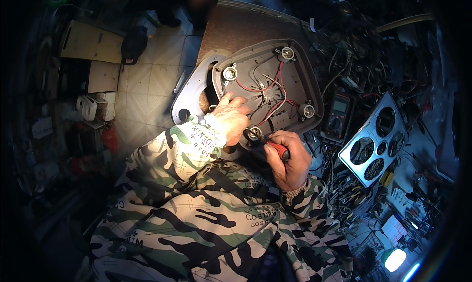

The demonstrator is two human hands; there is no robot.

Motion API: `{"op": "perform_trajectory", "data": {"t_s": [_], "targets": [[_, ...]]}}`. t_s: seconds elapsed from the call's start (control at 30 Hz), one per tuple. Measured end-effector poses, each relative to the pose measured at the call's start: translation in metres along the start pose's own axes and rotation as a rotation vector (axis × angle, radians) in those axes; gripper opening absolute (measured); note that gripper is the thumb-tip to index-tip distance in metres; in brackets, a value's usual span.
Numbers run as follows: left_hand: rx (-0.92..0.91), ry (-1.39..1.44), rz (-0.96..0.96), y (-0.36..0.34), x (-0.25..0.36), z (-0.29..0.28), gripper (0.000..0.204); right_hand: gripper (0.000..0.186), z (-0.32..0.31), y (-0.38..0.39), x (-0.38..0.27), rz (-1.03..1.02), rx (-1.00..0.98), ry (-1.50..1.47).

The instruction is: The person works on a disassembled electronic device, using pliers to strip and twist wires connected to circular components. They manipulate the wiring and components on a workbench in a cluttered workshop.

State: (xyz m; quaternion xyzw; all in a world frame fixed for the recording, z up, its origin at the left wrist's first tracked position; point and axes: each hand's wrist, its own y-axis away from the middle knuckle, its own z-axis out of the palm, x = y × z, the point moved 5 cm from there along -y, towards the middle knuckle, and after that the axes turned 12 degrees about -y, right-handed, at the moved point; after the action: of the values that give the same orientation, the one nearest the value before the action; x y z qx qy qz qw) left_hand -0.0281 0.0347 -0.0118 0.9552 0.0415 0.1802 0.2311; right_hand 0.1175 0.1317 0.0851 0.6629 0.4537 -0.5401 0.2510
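Just ahead of the right hand's (290,159) grip, and spreading to its left, lies a wide grey-brown housing (300,82), open side up, with rounded corners and a raised rim. The right hand is closed round the red and black handle of a screwdriver (278,149), whose dark shaft points left of the grip toward the nearest socket (254,133). Three more round, pale-rimmed sockets sit in the other corners: the right socket (307,110) a little beyond the grip, the two far ones, an upper-left socket (229,74) and an upper-right socket (286,54), well beyond it. Red wires (264,119), along with dark and pale ones, meet near the middle of the housing, and a small pale block (280,119) is set inside, just above the grip.

Left of the grip, the left hand (230,118) rests at the near-left edge of the housing with its fingers bent; whether it pinches anything cannot be told. It covers part of that rim and, beneath, part of a light grey plate (188,92). The screwdriver's tip is hard to make out against the nearest socket, and shadow blurs the space below the shaft.
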Motion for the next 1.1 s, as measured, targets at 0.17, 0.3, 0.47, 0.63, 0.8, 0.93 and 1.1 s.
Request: {"op": "perform_trajectory", "data": {"t_s": [0.17,0.3,0.47,0.63,0.8,0.93,1.1], "targets": [[-0.001,0.004,-0.008,0.003,0.001,-0.004,0.032,0.029,0.003,-0.002,0.001,-0.008,-0.018,0.000],[0.008,0.005,-0.003,0.002,0.000,-0.002,0.031,0.022,0.005,-0.003,0.002,0.033,-0.016,-0.012],[0.053,0.023,-0.001,0.003,-0.003,0.004,0.031,0.028,0.009,-0.003,0.001,-0.032,-0.029,0.031],[0.062,0.029,0.010,0.004,-0.003,0.003,0.030,0.030,0.011,-0.006,-0.004,-0.033,-0.046,0.124],[0.077,0.038,-0.008,0.004,-0.002,0.003,0.027,0.029,0.023,-0.006,-0.020,-0.149,-0.142,0.408],[0.103,0.034,-0.024,0.003,-0.003,0.005,0.026,0.023,0.038,-0.010,-0.033,-0.090,-0.332,0.457],[0.064,-0.016,-0.031,0.003,-0.003,0.002,0.029,0.024,0.045,-0.024,-0.042,-0.002,-0.450,0.436]]}}
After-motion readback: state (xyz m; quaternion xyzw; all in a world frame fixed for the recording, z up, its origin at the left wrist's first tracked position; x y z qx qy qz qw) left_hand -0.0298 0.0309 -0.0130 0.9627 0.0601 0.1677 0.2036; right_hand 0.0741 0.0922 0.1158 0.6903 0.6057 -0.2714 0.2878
